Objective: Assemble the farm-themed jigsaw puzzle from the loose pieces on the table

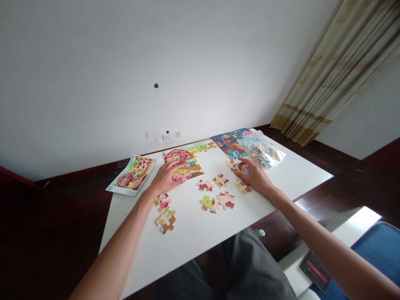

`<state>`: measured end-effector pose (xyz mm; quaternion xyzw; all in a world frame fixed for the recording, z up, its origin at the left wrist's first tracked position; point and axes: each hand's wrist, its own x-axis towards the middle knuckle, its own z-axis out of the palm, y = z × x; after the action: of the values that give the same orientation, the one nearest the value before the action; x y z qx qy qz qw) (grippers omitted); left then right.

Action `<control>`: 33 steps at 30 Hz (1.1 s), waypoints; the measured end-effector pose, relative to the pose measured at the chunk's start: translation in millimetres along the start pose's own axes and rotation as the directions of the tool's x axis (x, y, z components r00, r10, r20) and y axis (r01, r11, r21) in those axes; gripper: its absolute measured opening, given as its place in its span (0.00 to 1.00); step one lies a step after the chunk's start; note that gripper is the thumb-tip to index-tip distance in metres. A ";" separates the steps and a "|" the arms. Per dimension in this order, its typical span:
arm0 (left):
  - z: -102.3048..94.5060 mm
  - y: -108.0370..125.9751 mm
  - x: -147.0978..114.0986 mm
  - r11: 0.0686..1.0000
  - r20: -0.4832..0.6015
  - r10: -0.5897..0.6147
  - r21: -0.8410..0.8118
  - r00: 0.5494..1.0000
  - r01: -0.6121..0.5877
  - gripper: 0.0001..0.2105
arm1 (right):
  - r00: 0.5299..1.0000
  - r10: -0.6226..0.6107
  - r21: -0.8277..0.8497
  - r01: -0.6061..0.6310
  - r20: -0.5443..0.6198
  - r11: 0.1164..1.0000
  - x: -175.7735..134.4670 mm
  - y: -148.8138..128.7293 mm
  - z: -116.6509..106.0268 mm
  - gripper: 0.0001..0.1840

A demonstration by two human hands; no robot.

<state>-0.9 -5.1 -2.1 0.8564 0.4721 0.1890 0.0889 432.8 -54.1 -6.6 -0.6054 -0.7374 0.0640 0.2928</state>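
Observation:
My left hand (167,175) lies with its fingers spread on the lower left of a partly joined jigsaw puzzle (200,169) showing a red barn. My right hand (254,175) has its thumb and fingers curled round a brown-and-cream puzzle piece (233,165) on the table. Just below that hand is a yellow-and-brown piece (243,187). Between the hands lie several loose pieces with cow patches, among them a cream one (205,185), a green one (208,203) and a pinkish one (226,201). Nearer my left forearm are a cow-face piece (164,201) and a green-and-brown piece (167,221).
A printed picture sheet (133,175) overhangs the left edge of the white table (187,246). At the back right, a clear plastic bag (264,152) of pieces partly covers a dark blue puzzle picture (226,143). The wall stands behind; my legs are below the front edge.

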 end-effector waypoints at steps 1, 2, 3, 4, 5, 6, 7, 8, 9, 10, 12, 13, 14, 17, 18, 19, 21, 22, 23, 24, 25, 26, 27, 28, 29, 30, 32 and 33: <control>0.0 -0.1 0.0 1.000 0.003 -0.002 -0.001 1.000 0.002 0.29 | 1.000 0.000 0.000 0.000 -0.006 1.000 0.1 -0.9 0.3 0.33; 0.1 -0.3 0.1 1.000 0.005 -0.002 -0.003 1.000 0.002 0.29 | 1.000 0.006 0.001 -0.006 -0.021 1.000 -0.7 -2.2 0.1 0.32; 0.3 -0.6 0.1 1.000 0.005 0.003 -0.005 1.000 -0.003 0.29 | 0.999 0.012 0.004 -0.011 -0.041 1.000 -2.1 -3.7 -0.4 0.31; 0.5 -1.0 0.2 1.000 0.002 0.011 -0.006 1.000 -0.011 0.29 | 0.998 0.012 0.007 -0.012 -0.061 1.000 -3.6 -5.5 -1.2 0.30; 0.8 -1.4 0.2 1.000 -0.003 0.017 -0.005 1.000 -0.017 0.29 | 0.997 0.007 0.012 -0.006 -0.076 1.000 -5.1 -7.6 -2.0 0.30; 0.9 -1.6 0.3 1.000 -0.008 0.020 -0.003 1.000 -0.020 0.28 | 0.997 -0.003 0.018 0.004 -0.075 1.000 -6.2 -9.7 -2.9 0.29; 1.0 -1.7 0.4 1.000 -0.010 0.021 0.001 1.000 -0.021 0.28 | 0.998 -0.017 0.025 0.019 -0.055 1.000 -6.7 -11.7 -3.7 0.28; 0.9 -1.5 0.6 1.000 -0.010 0.021 0.007 1.000 -0.021 0.28 | 0.999 -0.035 0.036 0.035 -0.021 0.999 -6.7 -13.4 -4.3 0.28; 0.7 -1.2 0.8 1.000 -0.009 0.020 0.013 1.000 -0.020 0.28 | 0.998 -0.054 0.050 0.053 0.019 0.997 -6.4 -14.7 -4.7 0.28; 0.4 -0.7 1.0 1.000 -0.008 0.021 0.019 1.000 -0.021 0.28 | 0.996 -0.074 0.064 0.071 0.053 0.995 -5.8 -15.4 -4.9 0.27; -0.3 0.3 1.3 0.999 -0.005 0.027 0.024 1.000 -0.027 0.28 | 0.992 -0.116 0.073 0.112 0.055 0.991 -4.6 -15.5 -4.8 0.27; -0.7 0.7 1.3 0.999 -0.002 0.028 0.021 1.000 -0.027 0.28 | 0.990 -0.136 0.066 0.134 0.023 0.989 -4.3 -15.2 -4.7 0.26; -1.0 1.0 1.2 1.000 -0.001 0.024 0.016 1.000 -0.024 0.28 | 0.988 -0.152 0.054 0.152 -0.017 0.987 -4.5 -14.9 -4.9 0.25; -1.4 1.1 0.8 1.000 0.006 0.007 0.003 1.000 -0.007 0.28 | 0.981 -0.147 0.034 0.153 -0.126 0.988 -8.9 -14.5 -8.0 0.23; -1.4 0.9 0.7 1.000 0.004 0.004 0.003 1.000 -0.004 0.28 | 0.981 -0.126 0.035 0.133 -0.147 0.991 -11.8 -14.3 -9.9 0.22; -1.3 0.7 0.6 1.000 0.002 0.003 0.005 1.000 -0.003 0.28 | 0.982 -0.099 0.030 0.105 -0.163 0.994 -15.4 -13.9 -12.2 0.21; -1.3 0.7 0.5 1.000 -0.002 0.007 0.008 1.000 -0.007 0.28 | 0.982 -0.040 0.001 0.041 -0.182 0.999 -24.1 -11.4 -16.7 0.20; -1.4 0.9 0.5 1.000 -0.004 0.010 0.007 1.000 -0.010 0.28 | 0.983 -0.015 -0.019 0.012 -0.182 1.000 -28.7 -9.4 -18.6 0.19; -1.7 1.4 0.6 1.000 -0.004 0.012 0.006 1.000 -0.012 0.28 | 0.984 0.007 -0.040 -0.015 -0.177 0.999 -33.0 -7.0 -20.0 0.19; -2.2 2.1 0.6 1.000 -0.002 0.012 0.004 1.000 -0.012 0.28 | 0.984 0.024 -0.059 -0.035 -0.176 0.998 -36.7 -4.5 -20.9 0.18; -2.7 3.0 0.7 1.000 0.001 0.013 0.003 1.000 -0.013 0.28 | 0.984 0.029 -0.081 -0.044 -0.177 0.996 -39.7 -2.2 -21.4 0.18; -3.4 3.9 0.7 1.000 0.005 0.011 0.003 1.000 -0.011 0.28 | 0.984 0.020 -0.106 -0.039 -0.180 0.994 -41.8 -0.5 -21.5 0.18; -4.0 4.9 0.7 1.000 0.009 0.008 0.003 1.000 -0.008 0.29 | 0.983 0.000 -0.129 -0.024 -0.185 0.991 -43.2 0.3 -21.4 0.17; -4.7 5.7 0.6 1.000 0.013 0.002 0.004 1.000 -0.002 0.29 | 0.980 -0.025 -0.147 -0.004 -0.195 0.989 -44.1 -0.5 -21.3 0.17; -5.3 6.3 0.5 1.000 0.016 -0.002 0.003 1.000 0.002 0.29 | 0.976 -0.045 -0.155 0.012 -0.211 0.988 -44.7 -3.0 -21.2 0.16; -5.8 6.8 0.4 1.000 0.017 -0.005 0.003 1.000 0.005 0.29 | 0.973 -0.057 -0.148 0.024 -0.225 0.989 -45.5 -7.6 -21.3 0.16; -6.6 7.2 0.3 1.000 0.019 -0.007 0.001 1.000 0.007 0.29 | 0.973 -0.076 -0.093 0.057 -0.219 0.994 -48.9 -23.1 -21.8 0.15; -6.9 7.3 0.2 1.000 0.021 -0.006 -0.001 1.000 0.006 0.29 | 0.978 -0.096 -0.054 0.087 -0.187 0.995 -51.7 -33.5 -22.2 0.15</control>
<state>2.0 -9.0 6.7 0.8570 0.4734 0.1802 0.0949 420.4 -116.6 8.3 -0.5806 -0.7345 -0.0244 0.3504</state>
